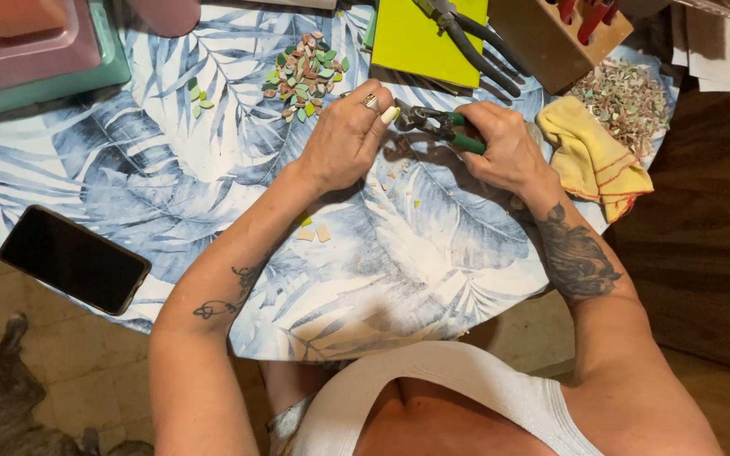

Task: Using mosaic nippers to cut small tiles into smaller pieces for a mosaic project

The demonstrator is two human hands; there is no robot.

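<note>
The right hand squeezes the green handles of the nippers, small dark metal cutters held just above the leaf-print table. The left hand pinches something at their tip, too small to make out. A yellow-green card lies on the table's far side. The phone sits at its near left edge.

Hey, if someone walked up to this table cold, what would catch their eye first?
Most likely the two hands meeting at the table's middle: the right hand grips green-handled nippers while the left hand pinches something small at their jaws. Next, the pile of green and pink tile bits just beyond the left hand, and the dark phone at the near left edge of the leaf-print tablecloth.
</note>
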